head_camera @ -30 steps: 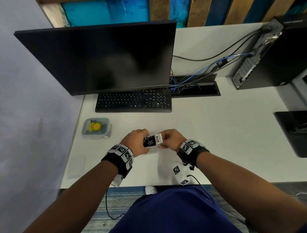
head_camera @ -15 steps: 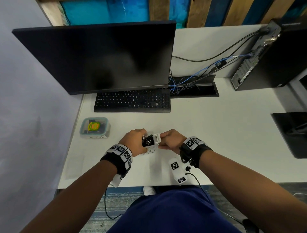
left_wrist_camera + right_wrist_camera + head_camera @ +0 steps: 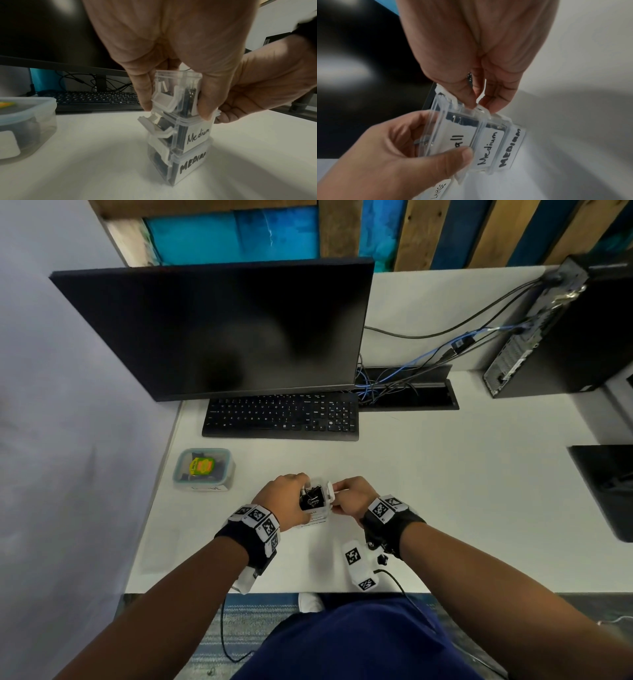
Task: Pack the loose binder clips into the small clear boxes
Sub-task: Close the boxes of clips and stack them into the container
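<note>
Binder clips (image 3: 311, 498) fill the top box (image 3: 178, 93) of an upright stack near the tabletop's (image 3: 445, 491) front edge, between your hands: left hand (image 3: 286, 497) grips the box, right hand (image 3: 352, 496) pinches its side latch (image 3: 481, 109).

Right hand (image 3: 476, 56) fingers (image 3: 464, 93) pinching top box (image 3: 453, 129) latch (image 3: 450, 100), left hand (image 3: 388, 159) gripping it

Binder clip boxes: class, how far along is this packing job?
Done: two lower boxes labelled Medium sit stacked, dark clips inside. In hand: the left hand steadies the top box, holding clips and open, while the right hand grips its latch. Left: closing it.
</note>
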Action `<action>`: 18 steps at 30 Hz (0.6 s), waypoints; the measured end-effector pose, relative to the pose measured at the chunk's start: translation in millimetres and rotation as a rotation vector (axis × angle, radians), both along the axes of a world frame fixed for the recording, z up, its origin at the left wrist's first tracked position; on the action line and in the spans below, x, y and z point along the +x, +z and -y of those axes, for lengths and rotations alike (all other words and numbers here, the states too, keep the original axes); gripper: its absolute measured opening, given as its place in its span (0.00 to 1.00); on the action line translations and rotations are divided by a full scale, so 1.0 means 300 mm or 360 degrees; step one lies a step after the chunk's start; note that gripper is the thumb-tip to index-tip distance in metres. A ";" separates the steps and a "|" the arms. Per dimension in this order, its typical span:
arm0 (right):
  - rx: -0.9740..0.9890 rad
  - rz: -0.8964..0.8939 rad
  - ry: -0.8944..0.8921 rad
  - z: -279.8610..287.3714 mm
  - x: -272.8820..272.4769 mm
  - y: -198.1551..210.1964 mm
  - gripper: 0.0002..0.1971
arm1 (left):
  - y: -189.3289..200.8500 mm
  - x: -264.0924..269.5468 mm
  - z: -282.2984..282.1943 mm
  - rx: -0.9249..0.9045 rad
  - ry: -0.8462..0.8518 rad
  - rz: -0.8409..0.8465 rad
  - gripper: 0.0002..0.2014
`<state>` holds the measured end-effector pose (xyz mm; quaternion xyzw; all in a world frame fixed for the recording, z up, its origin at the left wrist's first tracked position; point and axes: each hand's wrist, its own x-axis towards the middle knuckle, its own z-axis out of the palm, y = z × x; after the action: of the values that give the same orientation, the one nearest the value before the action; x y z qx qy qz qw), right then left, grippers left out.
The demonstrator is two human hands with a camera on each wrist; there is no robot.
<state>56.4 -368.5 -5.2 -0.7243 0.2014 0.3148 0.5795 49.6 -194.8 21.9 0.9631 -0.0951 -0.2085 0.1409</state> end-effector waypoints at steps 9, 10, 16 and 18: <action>-0.0186 0.0091 0.0033 0.014 0.006 -0.027 0.08 | -0.003 0.003 0.000 0.0002 -0.0034 0.0015 0.30; -0.0169 0.0100 0.0025 0.016 0.005 -0.029 0.10 | -0.005 0.004 -0.001 0.0000 -0.0030 0.0019 0.30; 0.0062 0.0022 -0.0136 0.004 -0.010 -0.051 0.08 | -0.022 0.006 -0.012 -0.0061 -0.0073 -0.0019 0.31; 0.0152 -0.0038 -0.0110 0.000 -0.013 -0.059 0.12 | -0.040 0.006 -0.027 -0.0214 -0.0102 -0.0101 0.37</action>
<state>52.4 -368.5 -23.0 -0.6847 0.2178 0.3124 0.6214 51.5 -186.7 10.1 0.9408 -0.1351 -0.2366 0.2015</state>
